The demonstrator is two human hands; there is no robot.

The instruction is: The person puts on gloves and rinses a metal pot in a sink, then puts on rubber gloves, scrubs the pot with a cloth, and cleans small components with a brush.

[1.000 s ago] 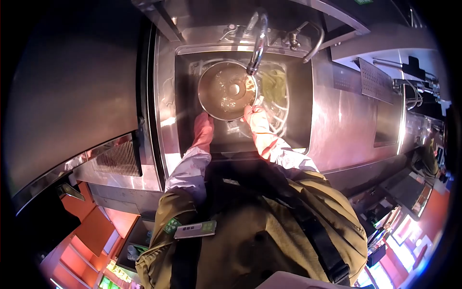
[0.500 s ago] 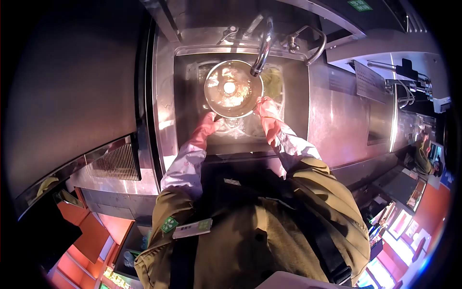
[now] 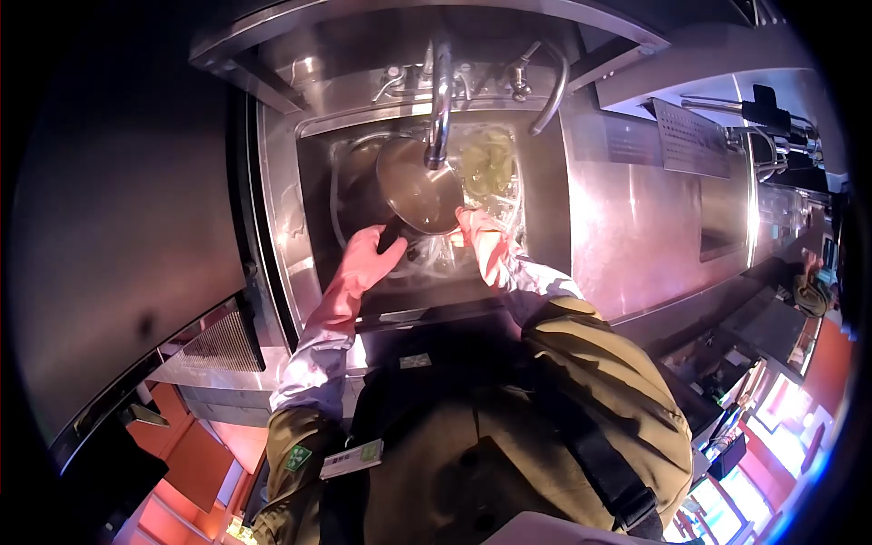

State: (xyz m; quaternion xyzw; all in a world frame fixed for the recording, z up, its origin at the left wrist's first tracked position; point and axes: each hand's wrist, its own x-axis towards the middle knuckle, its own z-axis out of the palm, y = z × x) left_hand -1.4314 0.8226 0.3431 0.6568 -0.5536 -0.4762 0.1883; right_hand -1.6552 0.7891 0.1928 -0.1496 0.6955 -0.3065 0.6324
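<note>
A round metal bowl (image 3: 418, 184) is tilted in the steel sink (image 3: 548, 191), under the curved faucet (image 3: 438, 118). My right hand (image 3: 483, 238), in a pink glove, grips the bowl's near right rim. My left hand (image 3: 371, 260), gloved alike, is just off the bowl's near left side, thumb and fingers apart, holding nothing. Right of the bowl lies a pale green mass (image 3: 488, 162) whose kind I cannot make out. Wet, shiny patches show on the sink floor below the bowl.
A second, thinner curved spout (image 3: 556, 95) stands at the sink's back right. A steel counter (image 3: 636, 218) extends to the right, with a perforated metal panel (image 3: 688, 139) above it. A large dark surface (image 3: 136, 236) stands on the left.
The bowl was level with water in it; now it is tipped over, its water mostly gone. My left hand has left its rim and moved down and left.
</note>
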